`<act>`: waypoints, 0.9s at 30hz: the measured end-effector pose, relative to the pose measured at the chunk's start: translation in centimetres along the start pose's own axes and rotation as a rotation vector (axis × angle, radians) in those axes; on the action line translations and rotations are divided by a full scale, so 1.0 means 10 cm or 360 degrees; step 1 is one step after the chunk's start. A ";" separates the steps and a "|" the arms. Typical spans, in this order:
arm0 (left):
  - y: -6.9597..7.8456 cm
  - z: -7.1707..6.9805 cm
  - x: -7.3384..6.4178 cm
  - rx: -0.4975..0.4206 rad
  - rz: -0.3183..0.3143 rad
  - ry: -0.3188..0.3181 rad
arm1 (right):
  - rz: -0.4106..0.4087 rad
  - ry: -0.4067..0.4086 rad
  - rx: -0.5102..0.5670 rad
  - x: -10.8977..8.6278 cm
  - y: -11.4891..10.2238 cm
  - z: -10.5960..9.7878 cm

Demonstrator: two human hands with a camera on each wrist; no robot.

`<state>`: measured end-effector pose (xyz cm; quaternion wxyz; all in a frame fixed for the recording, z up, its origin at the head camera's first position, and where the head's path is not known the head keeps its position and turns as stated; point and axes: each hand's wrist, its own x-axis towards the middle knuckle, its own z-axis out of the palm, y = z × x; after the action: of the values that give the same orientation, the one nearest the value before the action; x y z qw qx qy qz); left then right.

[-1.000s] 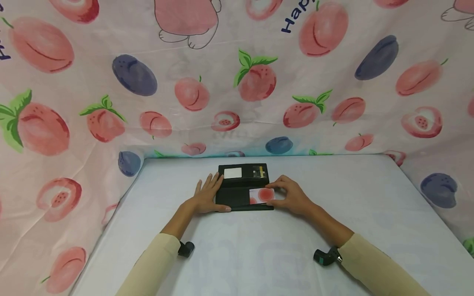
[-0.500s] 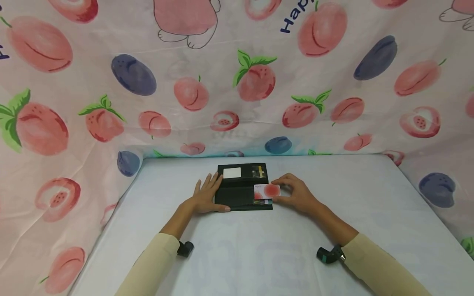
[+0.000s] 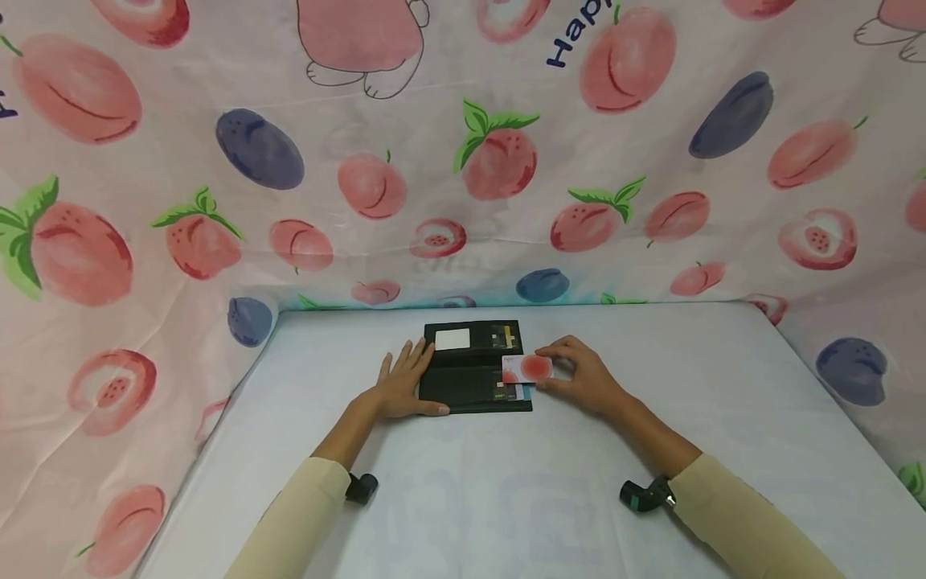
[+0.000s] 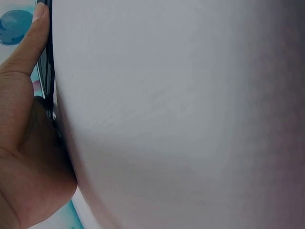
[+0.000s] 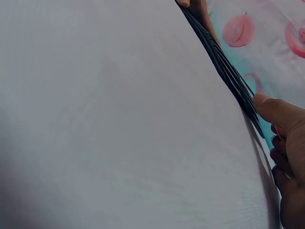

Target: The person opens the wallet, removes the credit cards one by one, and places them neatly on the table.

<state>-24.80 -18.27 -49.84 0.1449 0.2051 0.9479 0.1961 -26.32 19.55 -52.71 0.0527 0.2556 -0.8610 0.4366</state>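
A black wallet [image 3: 456, 388] lies unfolded on the table. My left hand [image 3: 400, 392] rests on its left side with fingers spread, the thumb along the near edge. Between thumb and fingertips, my right hand [image 3: 584, 379] pinches the right end of a white card with pink-red circles [image 3: 526, 368]. That card lies over the right side of the wallet and sticks out past its edge. Just below it, other cards [image 3: 510, 392] show in the lower half. The wallet's upper half bears a white rectangle [image 3: 452, 338] and a dark card with yellow [image 3: 507, 336].
The white-covered table [image 3: 477, 498] spreads around the wallet. Behind it hangs a fruit-printed cloth [image 3: 434, 201]. Black wrist cameras sit at both sleeve cuffs, the left one [image 3: 362, 488] and the right one [image 3: 644, 495].
My right hand has drawn the circle-printed card to the right and slightly away from me, uncovering the cards below it. The left hand has kept its place on the wallet.
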 end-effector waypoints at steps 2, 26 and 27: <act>0.00 -0.01 0.00 0.0002 -0.0001 -0.0002 | -0.0013 0.0006 -0.0003 0.01 0.01 0.00; -0.18 0.11 0.10 -0.0047 0.0040 0.0024 | 0.0083 0.0105 -0.0081 0.10 0.20 -0.08; -0.18 0.11 0.10 -0.0047 0.0036 0.0021 | 0.0093 0.0103 -0.0084 0.10 0.20 -0.08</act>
<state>-25.91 -18.99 -51.82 0.1395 0.2125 0.9434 0.2129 -28.28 20.75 -53.35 0.0744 0.2146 -0.8771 0.4232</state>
